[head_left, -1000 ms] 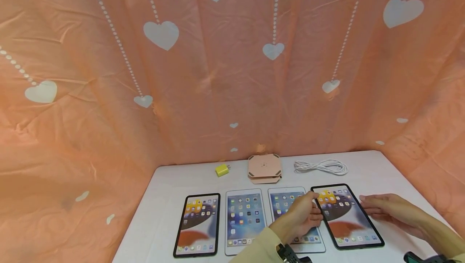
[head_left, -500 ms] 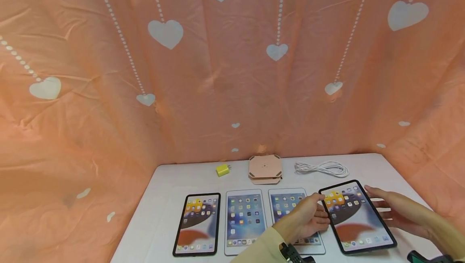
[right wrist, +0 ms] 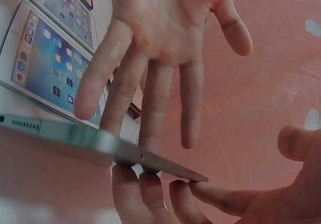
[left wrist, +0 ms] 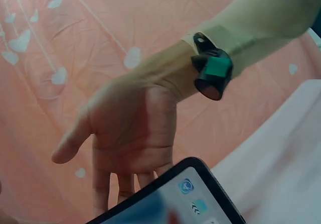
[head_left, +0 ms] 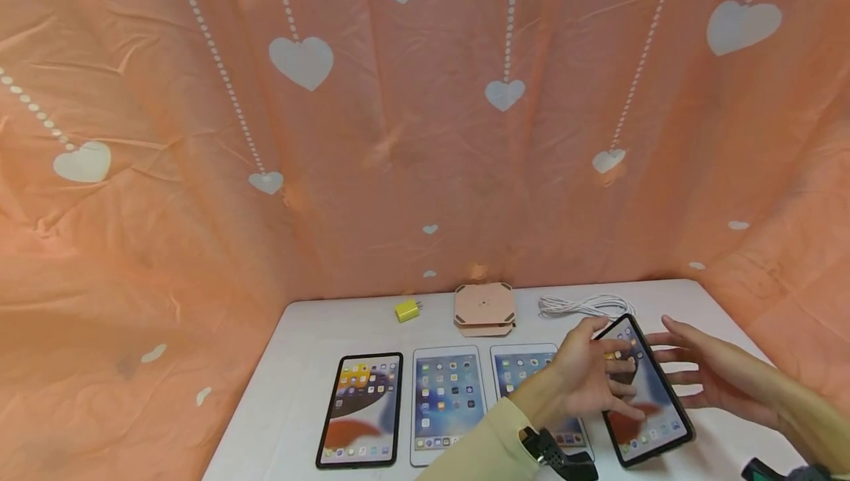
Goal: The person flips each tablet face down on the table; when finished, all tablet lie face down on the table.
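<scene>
A black-framed tablet [head_left: 659, 416] tilts up on its edge between my two hands at the table's right. My left hand [head_left: 584, 378] has its fingers spread straight across the screen side. Behind the tablet, my right hand [head_left: 724, 374] spreads its fingers along the right edge and back. The right wrist view catches the tablet [right wrist: 70, 138] edge-on, left fingers on one face and right fingers touching the other. In the left wrist view the right palm [left wrist: 133, 123] faces the screen's corner, with its fingertips hidden behind the tablet.
Another black-framed tablet [head_left: 364, 411] and a white tablet [head_left: 448, 403] lie flat to the left. A second white tablet [head_left: 524, 363] is partly under my left arm. At the back are a yellow charger plug [head_left: 407, 310], a pink folded stand [head_left: 483, 306] and a coiled white cable [head_left: 564, 307].
The tablet has risen from lying nearly flat to a steep tilt. My left hand has gone from gripping its left edge to spreading its fingers over the screen; the right fingers have spread wider.
</scene>
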The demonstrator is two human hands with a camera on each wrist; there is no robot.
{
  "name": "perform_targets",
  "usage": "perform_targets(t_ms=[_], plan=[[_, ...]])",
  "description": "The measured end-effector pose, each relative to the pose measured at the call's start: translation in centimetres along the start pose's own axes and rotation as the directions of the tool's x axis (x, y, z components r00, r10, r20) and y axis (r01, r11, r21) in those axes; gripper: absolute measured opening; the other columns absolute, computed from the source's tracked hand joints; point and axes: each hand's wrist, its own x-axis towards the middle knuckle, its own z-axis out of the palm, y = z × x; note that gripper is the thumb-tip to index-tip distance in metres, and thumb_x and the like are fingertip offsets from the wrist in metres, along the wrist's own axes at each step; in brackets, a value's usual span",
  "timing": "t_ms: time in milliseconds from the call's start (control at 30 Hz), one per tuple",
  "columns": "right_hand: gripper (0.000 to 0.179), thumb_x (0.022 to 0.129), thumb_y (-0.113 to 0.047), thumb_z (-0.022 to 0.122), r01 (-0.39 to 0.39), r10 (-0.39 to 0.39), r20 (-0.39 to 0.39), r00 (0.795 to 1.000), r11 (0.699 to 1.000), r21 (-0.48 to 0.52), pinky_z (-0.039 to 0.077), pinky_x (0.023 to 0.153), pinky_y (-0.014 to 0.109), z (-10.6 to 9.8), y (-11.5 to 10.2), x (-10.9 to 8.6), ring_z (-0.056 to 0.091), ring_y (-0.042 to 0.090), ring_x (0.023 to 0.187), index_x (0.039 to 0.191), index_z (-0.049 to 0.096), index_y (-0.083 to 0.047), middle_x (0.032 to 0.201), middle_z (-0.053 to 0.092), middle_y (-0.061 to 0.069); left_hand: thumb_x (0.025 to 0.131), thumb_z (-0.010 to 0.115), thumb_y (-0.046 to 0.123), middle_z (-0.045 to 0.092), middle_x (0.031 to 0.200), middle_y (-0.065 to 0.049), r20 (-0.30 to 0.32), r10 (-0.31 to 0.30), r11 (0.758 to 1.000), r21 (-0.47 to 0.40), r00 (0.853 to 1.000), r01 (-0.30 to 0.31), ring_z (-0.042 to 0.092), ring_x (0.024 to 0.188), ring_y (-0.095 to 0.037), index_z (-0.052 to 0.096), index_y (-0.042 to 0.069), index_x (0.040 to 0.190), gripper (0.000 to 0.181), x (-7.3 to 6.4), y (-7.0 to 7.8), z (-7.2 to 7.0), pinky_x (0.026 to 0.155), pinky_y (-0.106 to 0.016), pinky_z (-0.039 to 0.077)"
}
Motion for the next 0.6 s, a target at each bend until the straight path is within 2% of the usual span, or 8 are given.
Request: perform_targets(t_ms=[133, 300, 433, 533, 600], plan=[[0.09, 0.116, -0.061, 0.019, 0.002, -0.003, 0.033, 0.999, 1.0, 0.027, 0.061, 0.104, 0.058, 0.3, -0.5, 0.0, 0.065, 0.034, 0.13, 0.165, 0.024, 0.014, 0.148, 0.061, 0.011, 0.101, 0.052, 0.064, 0.026, 0.169, -0.04, 0.009, 0.001, 0.999, -0.032, 1.0, -0.001, 0.004, 0.154, -0.076, 0.045, 0.0, 0.162, 0.089, -0.5, 0.5, -0.1, 0.118, -0.092, 0.019], [0.084, 0.117, -0.057, 0.019, 0.042, -0.047, 0.094, 0.994, 0.997, 0.057, 0.061, 0.104, 0.057, 1.0, -0.9, 0.0, 0.065, 0.031, 0.13, 0.166, 0.028, 0.011, 0.147, 0.062, 0.002, 0.099, 0.055, 0.067, 0.04, 0.155, -0.037, -0.006, 0.011, 0.998, -0.065, 1.0, -0.011, 0.023, 0.15, -0.074, 0.046, -0.005, 0.155, 0.092, -0.9, 0.7, -0.1, 0.117, -0.091, 0.02], [0.077, 0.118, -0.054, 0.02, 0.064, -0.073, 0.126, 0.989, 0.995, 0.07, 0.061, 0.104, 0.057, 2.0, -1.2, 0.0, 0.065, 0.03, 0.128, 0.167, 0.035, 0.004, 0.145, 0.06, 0.002, 0.098, 0.056, 0.068, 0.045, 0.148, -0.036, -0.033, 0.024, 0.995, -0.092, 0.999, -0.027, 0.029, 0.149, -0.073, 0.046, -0.011, 0.15, 0.095, -1.1, 1.0, -0.5, 0.115, -0.093, 0.018], [0.072, 0.118, -0.055, 0.021, 0.057, -0.068, 0.14, 0.988, 0.995, 0.086, 0.061, 0.103, 0.06, 2.5, -1.3, 0.1, 0.065, 0.031, 0.125, 0.163, 0.047, -0.004, 0.141, 0.061, 0.004, 0.098, 0.056, 0.068, 0.044, 0.151, -0.036, -0.056, 0.028, 0.995, -0.09, 0.998, -0.033, 0.03, 0.15, -0.071, 0.046, -0.013, 0.149, 0.096, -1.5, 1.4, -1.0, 0.113, -0.095, 0.02], [0.073, 0.118, -0.056, 0.021, 0.046, -0.058, 0.14, 0.988, 0.995, 0.086, 0.061, 0.102, 0.061, 2.5, -1.2, 0.1, 0.066, 0.032, 0.124, 0.162, 0.049, -0.005, 0.14, 0.062, 0.006, 0.098, 0.057, 0.068, 0.044, 0.154, -0.036, -0.067, 0.026, 0.997, -0.071, 0.997, -0.03, 0.033, 0.151, -0.068, 0.045, -0.014, 0.15, 0.097, -1.8, 1.6, -1.4, 0.111, -0.095, 0.022]])
